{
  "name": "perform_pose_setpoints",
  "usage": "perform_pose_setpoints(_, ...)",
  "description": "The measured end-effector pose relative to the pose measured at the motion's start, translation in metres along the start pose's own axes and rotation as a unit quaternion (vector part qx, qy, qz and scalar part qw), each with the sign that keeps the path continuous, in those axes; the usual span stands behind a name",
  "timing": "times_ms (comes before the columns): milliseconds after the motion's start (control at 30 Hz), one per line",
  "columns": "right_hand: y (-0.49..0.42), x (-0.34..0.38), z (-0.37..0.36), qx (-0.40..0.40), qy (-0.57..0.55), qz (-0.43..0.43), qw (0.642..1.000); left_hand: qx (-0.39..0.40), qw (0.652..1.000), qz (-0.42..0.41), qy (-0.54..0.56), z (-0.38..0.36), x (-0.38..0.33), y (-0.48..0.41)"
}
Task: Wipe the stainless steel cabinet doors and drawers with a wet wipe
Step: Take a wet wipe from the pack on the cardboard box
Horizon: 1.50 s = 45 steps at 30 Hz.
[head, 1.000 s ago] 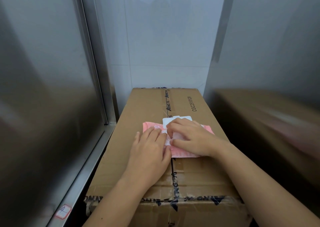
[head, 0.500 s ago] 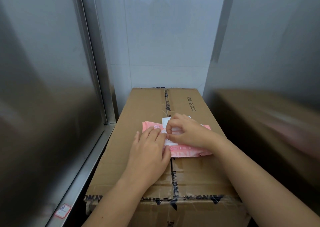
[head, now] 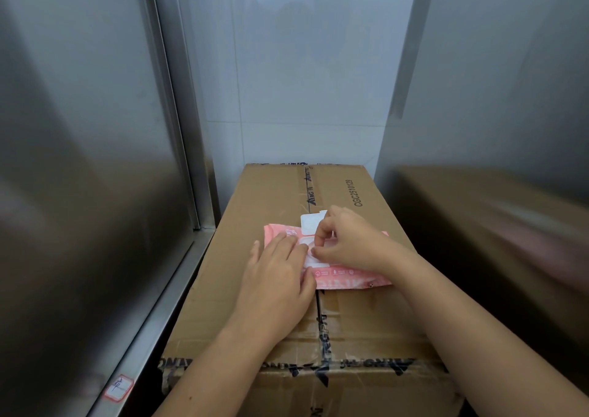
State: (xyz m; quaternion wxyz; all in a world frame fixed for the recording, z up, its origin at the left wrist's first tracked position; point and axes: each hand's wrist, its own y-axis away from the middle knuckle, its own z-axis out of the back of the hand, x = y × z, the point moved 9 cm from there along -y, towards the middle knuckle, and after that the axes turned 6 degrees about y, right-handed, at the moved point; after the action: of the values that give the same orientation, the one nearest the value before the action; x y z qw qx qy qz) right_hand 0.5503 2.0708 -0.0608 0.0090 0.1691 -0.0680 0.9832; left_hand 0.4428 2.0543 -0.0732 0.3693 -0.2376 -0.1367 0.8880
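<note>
Fingers, right hand (head: 353, 244): I am pinching thumb and forefinger at the opening of the wipe pack (head: 347, 273), in the middle of the frame; whether a wipe is already between them, I cannot tell.
Fingers, left hand (head: 277, 276): I am laying them flat and close together on the left end of the pack, pressing it down.
Pack: it is lying on the cardboard box (head: 277, 190), with its white flap (head: 312, 223) folded open toward the upper side.
Cabinet door (head: 79, 161): it is filling the left of the frame, not yet wiped.
Advice: I am judging that pulling slowly upward while pressing the pack is best, so only one wipe is coming out.
</note>
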Motion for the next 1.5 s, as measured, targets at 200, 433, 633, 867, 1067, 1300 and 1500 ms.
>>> perform_pose_setpoints(200,0.001,-0.005,-0.002,-0.028,-0.050,-0.026,0.998,0.001,1.000,-0.005,0.003,0.000,-0.001,0.000)
perform_pose_setpoints(433,0.008,-0.010,0.004,-0.079,-0.113,-0.040,0.990,0.002,1.000,-0.001,0.006,-0.001,0.001,-0.002)
perform_pose_setpoints(633,0.014,-0.016,0.010,-0.109,-0.141,-0.051,0.983,-0.003,1.000,-0.002,0.010,-0.001,0.000,-0.002)
perform_pose_setpoints(867,0.026,-0.035,0.030,-0.180,-0.228,-0.072,0.954,0.000,1.000,-0.005,0.006,0.000,0.000,-0.001)
perform_pose_setpoints(1067,0.041,-0.061,0.036,-0.219,-0.284,-0.107,0.927,0.001,1.000,-0.015,0.017,0.001,-0.002,-0.003)
perform_pose_setpoints(1300,0.052,-0.069,0.034,-0.238,-0.313,-0.109,0.913,0.040,0.992,-0.057,0.101,0.003,-0.007,-0.025)
perform_pose_setpoints(1500,0.053,-0.071,0.031,-0.236,-0.341,-0.105,0.904,0.113,0.982,-0.060,0.141,-0.010,-0.013,-0.054)
